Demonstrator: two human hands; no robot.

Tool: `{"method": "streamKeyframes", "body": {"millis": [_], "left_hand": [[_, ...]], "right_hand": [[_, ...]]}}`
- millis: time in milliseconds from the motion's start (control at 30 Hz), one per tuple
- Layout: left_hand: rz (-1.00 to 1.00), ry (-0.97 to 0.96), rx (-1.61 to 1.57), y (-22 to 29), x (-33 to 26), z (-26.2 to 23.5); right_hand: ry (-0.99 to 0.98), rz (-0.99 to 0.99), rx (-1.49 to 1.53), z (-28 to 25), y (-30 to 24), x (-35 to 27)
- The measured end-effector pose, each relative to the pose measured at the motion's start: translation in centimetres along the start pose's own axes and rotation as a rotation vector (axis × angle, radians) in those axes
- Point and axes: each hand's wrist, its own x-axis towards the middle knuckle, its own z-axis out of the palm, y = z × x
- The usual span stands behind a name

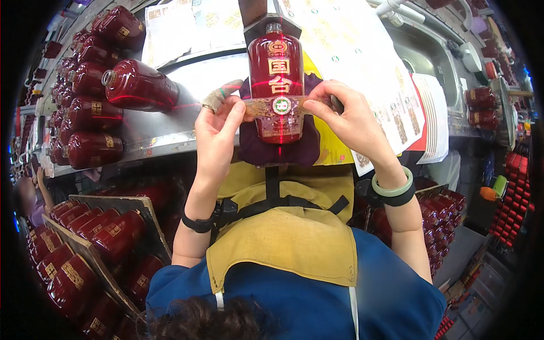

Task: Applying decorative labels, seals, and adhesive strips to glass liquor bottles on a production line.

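I saw a gold strip label [281,106] across the red bottle [277,79], with white sticker sheets [362,51] just beside it.

Dark red glossy bottle [276,73], gold emblems; gold patterned label strip [281,106] with green-white round seal between the pinching fingers; purple cloth [277,150] beneath; mustard apron [289,238].

Bare steel bench [164,127] left of bottle [276,85]; label sheets [368,62] crowd right.

A long grey metal workbench [153,133] carries rows of dark red glass bottles [85,96] (more fill wooden crates [141,209] below), white label sheets [362,51] alongside.
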Motion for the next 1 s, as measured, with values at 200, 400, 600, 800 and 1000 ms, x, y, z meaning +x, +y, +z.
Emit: {"method": "streamKeyframes", "body": {"millis": [200,400,600,800,1000], "left_hand": [[-0.113,0.042,-0.150,0.8,0.0,0.3],[-0.115,-0.033,-0.057,-0.3,0.1,-0.7],[-0.139,-0.012,-0.063,-0.1,0.3,-0.6],[-0.173,0.003,-0.096,-0.2,0.6,-0.5],[-0.177,0.009,-0.083,-0.1,0.6,-0.3]], "right_hand": [[0.035,0.037,0.129,1.2,1.5,-0.2],[0.064,0.009,0.179,1.6,2.0,-0.1],[0.049,0.062,0.201,1.7,1.9,-0.2],[0.060,0.054,0.206,1.7,1.6,-0.2],[0.053,0.058,0.213,1.8,1.8,-0.1]]}}
